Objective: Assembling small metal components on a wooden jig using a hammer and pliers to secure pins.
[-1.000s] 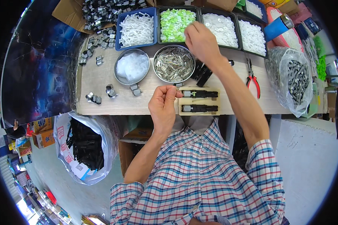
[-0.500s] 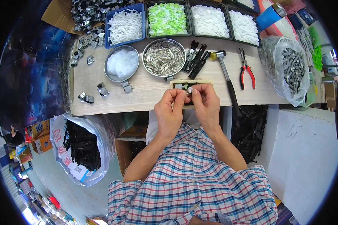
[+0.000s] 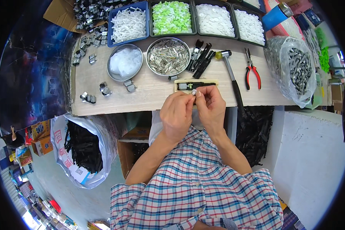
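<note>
Left hand (image 3: 177, 113) pinched on small white part (image 3: 194, 92), at near edge of worktop (image 3: 149, 97). Right hand (image 3: 211, 105) closed on same part, fingertips touching left. Just beyond: black assembly (image 3: 197, 85) on pale jig. Further right: hammer (image 3: 230, 73), red pliers (image 3: 252, 71).

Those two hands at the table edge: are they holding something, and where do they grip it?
Yes. Left hand and right hand pinch a small white part between their fingertips; which end is gripped cannot be told.

One head-worn fisheye camera looks steeply down, close over the workbench (image 3: 149, 97).
</note>
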`<move>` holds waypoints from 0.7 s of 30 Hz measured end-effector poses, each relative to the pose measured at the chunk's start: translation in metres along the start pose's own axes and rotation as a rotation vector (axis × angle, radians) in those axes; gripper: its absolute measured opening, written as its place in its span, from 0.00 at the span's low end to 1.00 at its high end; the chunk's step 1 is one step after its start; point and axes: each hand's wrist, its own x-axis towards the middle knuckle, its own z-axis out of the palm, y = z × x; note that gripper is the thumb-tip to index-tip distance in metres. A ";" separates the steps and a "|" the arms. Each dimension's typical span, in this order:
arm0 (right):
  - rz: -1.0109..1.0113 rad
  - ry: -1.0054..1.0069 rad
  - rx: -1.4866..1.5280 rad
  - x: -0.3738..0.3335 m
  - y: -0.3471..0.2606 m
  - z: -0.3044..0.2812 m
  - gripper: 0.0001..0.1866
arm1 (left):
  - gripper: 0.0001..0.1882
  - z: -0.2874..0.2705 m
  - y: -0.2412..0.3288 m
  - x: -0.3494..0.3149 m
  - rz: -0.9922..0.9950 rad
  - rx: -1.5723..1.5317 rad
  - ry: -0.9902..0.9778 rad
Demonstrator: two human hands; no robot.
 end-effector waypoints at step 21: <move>-0.827 -0.201 -0.771 0.021 0.041 -0.022 0.13 | 0.26 -0.031 -0.016 -0.049 0.078 0.102 -0.475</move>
